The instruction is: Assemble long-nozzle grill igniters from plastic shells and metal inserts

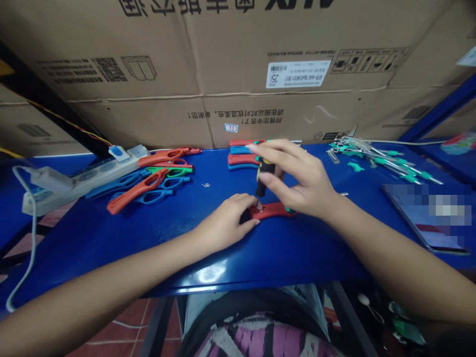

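Observation:
My right hand [303, 181] grips a short screwdriver [265, 174] with a black and yellow handle, held upright. Its tip points down at a red lighter body [275, 210] lying flat on the blue table. My left hand [226, 220] pinches the left end of that red body, beside the screwdriver's tip. Whether the tip sits in a screw is too small to tell. A few tiny screws [206, 185] lie to the left of my hands. Just behind them, red and blue lighter bodies [243, 161] are lined up, partly covered by my right hand.
Orange, blue and green lighter casings [137, 191] are heaped at left against a white power strip [89, 173]. Metal rods with green parts [386, 158] lie at right, above a tablet-like device [420, 218]. A cardboard wall [238, 79] closes off the back.

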`<state>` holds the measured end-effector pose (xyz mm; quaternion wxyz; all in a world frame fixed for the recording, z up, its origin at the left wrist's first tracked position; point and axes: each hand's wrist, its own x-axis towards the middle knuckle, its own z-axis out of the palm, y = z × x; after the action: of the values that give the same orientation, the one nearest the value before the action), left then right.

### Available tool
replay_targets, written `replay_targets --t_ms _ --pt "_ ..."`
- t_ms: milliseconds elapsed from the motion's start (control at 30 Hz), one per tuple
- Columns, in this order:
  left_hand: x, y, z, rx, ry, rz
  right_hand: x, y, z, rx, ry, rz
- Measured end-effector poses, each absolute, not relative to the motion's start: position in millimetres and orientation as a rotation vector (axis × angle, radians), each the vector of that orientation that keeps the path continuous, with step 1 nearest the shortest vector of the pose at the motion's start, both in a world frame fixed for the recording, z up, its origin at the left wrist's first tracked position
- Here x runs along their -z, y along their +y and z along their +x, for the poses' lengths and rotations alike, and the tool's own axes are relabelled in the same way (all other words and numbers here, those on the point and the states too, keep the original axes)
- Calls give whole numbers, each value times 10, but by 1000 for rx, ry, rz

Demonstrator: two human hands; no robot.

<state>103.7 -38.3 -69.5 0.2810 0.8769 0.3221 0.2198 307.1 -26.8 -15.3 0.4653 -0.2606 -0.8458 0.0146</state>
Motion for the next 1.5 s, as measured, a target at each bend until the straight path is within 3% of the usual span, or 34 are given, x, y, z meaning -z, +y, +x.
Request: replay_targets --t_ms 100,267,400,567,733,867,1033,1200,1367,1500 --pt "728 -383 1026 -618 863 2320 167 -283 3085 -221 -2088 -672" --pt "818 -388 999 -706 828 2324 198 -322 3095 79 -2060 -707" --pt "873 -387 989 -707 784 2396 204 -346 3086 -122 -2129 -742" --pt "906 -392 980 -698 787 2435 197 -352 3100 159 -2122 -724" --pt "912 -396 979 -704 785 2444 204 -371 3087 -138 -2170 -768" --pt "910 -392 987 -700 778 2423 229 -366 3075 193 -2075 -820" --pt "883 -392 990 -681 774 2385 244 -336 3056 -82 -2038 -828" --pt "875 -397 989 -691 778 2399 213 -330 3089 168 -2044 -754" --pt "909 -393 985 -689 796 2445 193 -354 3080 -65 -2106 -725" --pt "929 -391 983 -697 784 2457 195 -365 3083 199 -2106 -662"
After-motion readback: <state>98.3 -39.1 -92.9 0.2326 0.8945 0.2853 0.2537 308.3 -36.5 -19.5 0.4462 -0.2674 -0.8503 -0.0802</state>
